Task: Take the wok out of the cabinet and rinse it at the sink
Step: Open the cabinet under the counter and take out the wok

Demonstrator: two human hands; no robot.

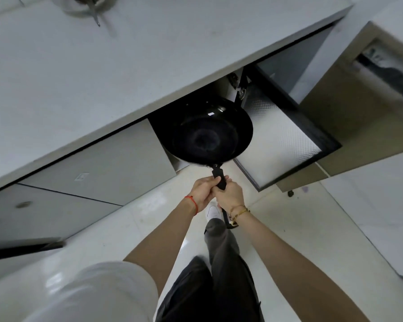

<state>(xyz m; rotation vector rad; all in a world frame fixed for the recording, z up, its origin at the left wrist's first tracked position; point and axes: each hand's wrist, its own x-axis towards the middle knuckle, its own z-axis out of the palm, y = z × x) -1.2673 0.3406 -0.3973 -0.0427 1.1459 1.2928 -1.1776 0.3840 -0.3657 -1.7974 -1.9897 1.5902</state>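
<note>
Both hands wrapped round one black handle: left hand point(205, 191) curled on it nearer the pan, right hand point(229, 195) clenched just behind, knuckles touching. Black wok point(209, 133) held level and bowl-up, half out of the open cabinet point(233, 87), its far rim tucked under the front edge of the grey countertop point(102, 66), its near rim already out over the pale floor point(289, 217). Cabinet door point(282, 140) swung wide to the right, its textured inner face just beside the wok's right rim. Probably mid-withdrawal, with the rinse not yet begun and no sink in view. Chief risk from here: lifting too early and knocking the far rim against the underside of the countertop edge, since the pan is not yet free of the opening. Next risk: swinging right and clipping the door or the hinges point(239, 89) at the opening's upper corner. Weight all out at the bowl end, far from the grip, so a likely tendency to dip or roll if one hand lets go before the pan is drawn close. Glossy floor underfoot, one white shoe point(213, 211) directly below the handle; a dropped pan likely to land on or near that foot. Open door also left in the walking path, a possible shin-catcher when turning away.
</note>
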